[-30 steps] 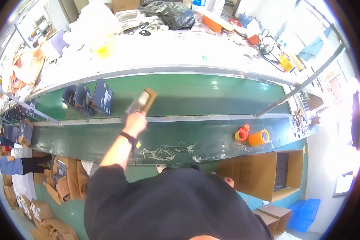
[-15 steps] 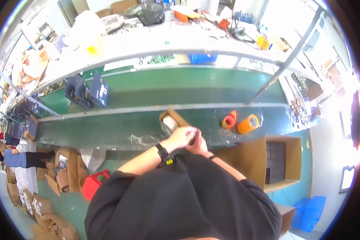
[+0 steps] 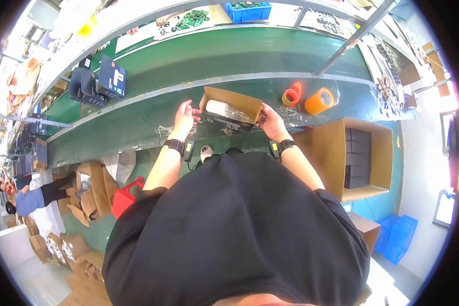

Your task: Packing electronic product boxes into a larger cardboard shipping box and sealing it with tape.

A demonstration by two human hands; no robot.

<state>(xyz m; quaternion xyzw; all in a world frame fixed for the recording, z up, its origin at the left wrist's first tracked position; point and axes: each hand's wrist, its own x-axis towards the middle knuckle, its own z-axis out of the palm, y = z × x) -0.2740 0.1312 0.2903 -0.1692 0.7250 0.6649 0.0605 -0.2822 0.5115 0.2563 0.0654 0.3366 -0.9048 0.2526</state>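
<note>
A small open box [image 3: 232,124], dark outside and brown inside, stands on the green bench in front of me. In it lies a whitish item [image 3: 224,109] wrapped in clear plastic. My left hand [image 3: 184,120] is beside the box's left end, fingers apart and holding nothing. On the other side, my right hand [image 3: 271,123] has its fingers on the box's right end, gripping its edge. Thin pale strings [image 3: 166,131] lie on the bench near my left hand.
Right of the box stand a red-orange tape dispenser [image 3: 291,95] and a roll of orange tape [image 3: 320,101]. A large carton [image 3: 319,158] with dark boxes inside is at my right. Dark boxes [image 3: 111,77] stand farther left, and a red stool [image 3: 126,199] is below the bench.
My hands were together in front of the box; now they are apart at its two ends. The box is turned and shows its contents. The whole view has shifted downward.
</note>
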